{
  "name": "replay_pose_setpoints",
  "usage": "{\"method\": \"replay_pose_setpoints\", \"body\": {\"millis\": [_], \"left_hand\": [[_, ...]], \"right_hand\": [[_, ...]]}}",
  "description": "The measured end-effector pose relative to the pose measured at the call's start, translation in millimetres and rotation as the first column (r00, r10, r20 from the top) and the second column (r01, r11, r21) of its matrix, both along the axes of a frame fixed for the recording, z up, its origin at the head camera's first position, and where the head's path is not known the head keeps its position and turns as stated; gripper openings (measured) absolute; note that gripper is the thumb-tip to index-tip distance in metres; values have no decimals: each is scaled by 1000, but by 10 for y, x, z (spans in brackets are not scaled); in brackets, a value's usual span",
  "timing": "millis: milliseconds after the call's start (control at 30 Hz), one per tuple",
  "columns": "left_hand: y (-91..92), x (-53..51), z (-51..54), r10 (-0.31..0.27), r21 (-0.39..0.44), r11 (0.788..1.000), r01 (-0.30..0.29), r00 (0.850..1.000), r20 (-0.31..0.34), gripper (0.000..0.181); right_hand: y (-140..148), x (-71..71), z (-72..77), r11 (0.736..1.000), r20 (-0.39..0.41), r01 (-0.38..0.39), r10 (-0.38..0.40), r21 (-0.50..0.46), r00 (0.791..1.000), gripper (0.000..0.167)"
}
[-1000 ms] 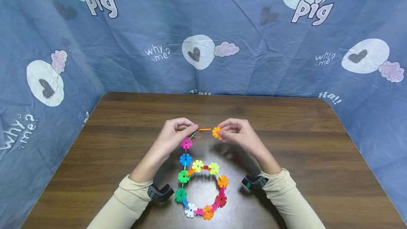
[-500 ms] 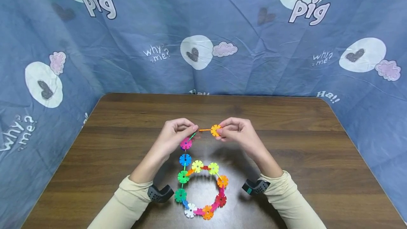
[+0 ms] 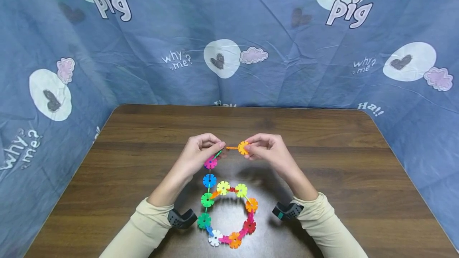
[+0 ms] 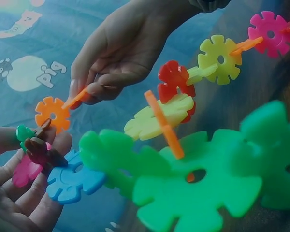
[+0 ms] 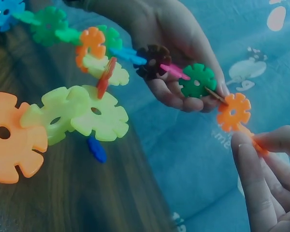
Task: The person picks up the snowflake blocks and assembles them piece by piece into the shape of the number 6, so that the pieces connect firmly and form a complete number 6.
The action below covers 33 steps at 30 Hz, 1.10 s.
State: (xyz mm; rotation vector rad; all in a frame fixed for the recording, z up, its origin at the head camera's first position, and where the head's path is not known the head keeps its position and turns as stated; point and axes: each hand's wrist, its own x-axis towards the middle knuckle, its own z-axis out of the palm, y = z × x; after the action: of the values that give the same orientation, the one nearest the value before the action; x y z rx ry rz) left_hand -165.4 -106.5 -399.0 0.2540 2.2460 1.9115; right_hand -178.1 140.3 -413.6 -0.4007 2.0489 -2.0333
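Observation:
In the head view my left hand (image 3: 199, 150) pinches the upper end of a chain of flower-shaped snowflake discs. A green disc (image 5: 197, 79) and a brown disc (image 4: 38, 149) are at that end, partly hidden by fingers in the left wrist view. My right hand (image 3: 269, 152) pinches an orange snowflake disc (image 3: 243, 147) between thumb and fingers. Between the hands, another orange disc (image 5: 233, 112) appears edge-on from the head. It meets the right hand's disc, and its other side joins the brown one.
Below the hands, the chain curves into a ring on the brown wooden table (image 3: 322, 142), passing a blue disc (image 3: 209, 180), a white disc (image 3: 215, 238) and a red disc (image 3: 249, 226). A printed blue cloth (image 3: 279, 75) hangs behind the table.
My right hand has shifted slightly left. The gap seen earlier between its orange disc and the edge-on orange disc has closed. My left hand stays nearly still.

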Motion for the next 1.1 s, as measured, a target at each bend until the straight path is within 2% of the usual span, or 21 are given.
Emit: {"method": "replay_pose_setpoints", "body": {"millis": [967,1100], "left_hand": [[13,13,-4,1,34,999,-1,1000,16,20],[11,10,-6,3,33,999,-3,1000,15,20]], "right_hand": [[-34,3,-20,999,19,1,0,-44,1000,25],[-38,7,-22,998,45,1,2,-64,999,22]]}}
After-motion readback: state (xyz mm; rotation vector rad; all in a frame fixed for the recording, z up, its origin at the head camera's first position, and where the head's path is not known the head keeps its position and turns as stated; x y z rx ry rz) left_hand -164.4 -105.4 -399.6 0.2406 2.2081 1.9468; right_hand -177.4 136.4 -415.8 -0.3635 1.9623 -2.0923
